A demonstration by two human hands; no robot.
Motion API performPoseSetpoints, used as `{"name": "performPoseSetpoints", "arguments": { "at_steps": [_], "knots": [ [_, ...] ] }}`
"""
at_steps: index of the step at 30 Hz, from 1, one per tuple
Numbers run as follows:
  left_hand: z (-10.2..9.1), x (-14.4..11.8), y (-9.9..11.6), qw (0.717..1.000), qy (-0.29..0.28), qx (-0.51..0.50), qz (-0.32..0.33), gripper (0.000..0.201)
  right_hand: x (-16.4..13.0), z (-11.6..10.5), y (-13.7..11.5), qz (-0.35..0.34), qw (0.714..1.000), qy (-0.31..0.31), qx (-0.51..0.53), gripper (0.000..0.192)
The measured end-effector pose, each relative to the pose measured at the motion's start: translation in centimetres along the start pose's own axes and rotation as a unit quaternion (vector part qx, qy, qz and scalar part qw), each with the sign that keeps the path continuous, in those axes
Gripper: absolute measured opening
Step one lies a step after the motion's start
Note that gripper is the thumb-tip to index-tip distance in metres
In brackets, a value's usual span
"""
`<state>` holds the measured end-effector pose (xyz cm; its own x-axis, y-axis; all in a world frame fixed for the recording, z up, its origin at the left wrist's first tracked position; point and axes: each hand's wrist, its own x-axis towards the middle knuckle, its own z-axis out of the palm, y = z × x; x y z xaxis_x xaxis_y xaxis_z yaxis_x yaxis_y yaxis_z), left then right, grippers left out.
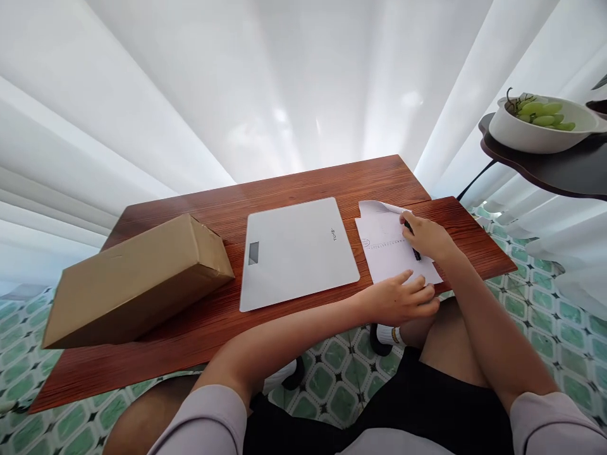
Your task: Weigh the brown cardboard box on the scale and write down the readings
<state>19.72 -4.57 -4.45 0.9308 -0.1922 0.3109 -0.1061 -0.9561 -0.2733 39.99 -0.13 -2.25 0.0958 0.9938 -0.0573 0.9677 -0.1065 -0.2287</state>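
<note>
At the frame's right, the right hand (427,237) is gripping a pen (413,243) on the paper (386,249); the left hand (401,297), fingers loosely spread, is pressing the paper's near edge at the table (199,335) edge.

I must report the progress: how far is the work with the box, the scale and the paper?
The box lies beside the scale, not on it. The right hand holds a pen on the paper, steadied by the left hand. Entries written: unreadable.
</note>
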Motion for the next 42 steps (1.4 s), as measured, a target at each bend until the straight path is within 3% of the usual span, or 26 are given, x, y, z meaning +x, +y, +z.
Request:
{"name": "performPoseSetpoints", "arguments": {
  "at_steps": [2,4,8,10,15,18,23,25,29,42],
  "knots": [
    [0.4,0.0,-0.1,0.999,-0.017,-0.030,-0.031,0.042,0.0,-0.2,0.7,-0.026,0.995,0.036,0.089,0.022],
    [0.8,-0.1,-0.1,0.996,-0.029,-0.057,-0.065,0.047,-0.1,-0.4,1.4,-0.047,0.971,0.060,0.228,0.021],
    [1.1,-0.4,0.0,0.988,-0.034,-0.096,-0.120,0.052,-0.2,-0.9,2.2,-0.039,0.866,0.055,0.496,0.021],
    [1.2,-0.4,0.1,0.985,-0.030,-0.111,-0.128,0.050,-0.3,-1.0,2.3,-0.033,0.842,0.069,0.534,0.026],
    [1.3,-0.3,0.0,0.982,-0.024,-0.126,-0.141,0.045,0.0,-0.6,2.4,-0.051,0.866,0.138,0.479,0.046],
    [1.3,-0.3,0.0,0.981,-0.023,-0.124,-0.145,0.043,0.2,0.0,2.6,-0.071,0.865,0.151,0.473,0.054],
    [1.1,-0.2,-0.1,0.980,-0.022,-0.124,-0.156,0.040,-0.1,0.3,2.8,-0.041,0.850,0.067,0.521,0.041],
    [1.0,-0.2,-0.1,0.978,-0.022,-0.126,-0.162,0.038,-0.2,0.6,2.8,-0.031,0.860,0.041,0.508,0.041],
    [1.1,-0.1,-0.1,0.976,-0.032,-0.126,-0.176,0.030,-0.2,1.5,2.7,-0.039,0.889,0.035,0.454,0.047],
    [0.8,-0.1,-0.1,0.970,-0.037,-0.142,-0.193,0.026,-0.1,2.9,2.7,-0.069,0.913,0.051,0.398,0.041]
  ]
}}
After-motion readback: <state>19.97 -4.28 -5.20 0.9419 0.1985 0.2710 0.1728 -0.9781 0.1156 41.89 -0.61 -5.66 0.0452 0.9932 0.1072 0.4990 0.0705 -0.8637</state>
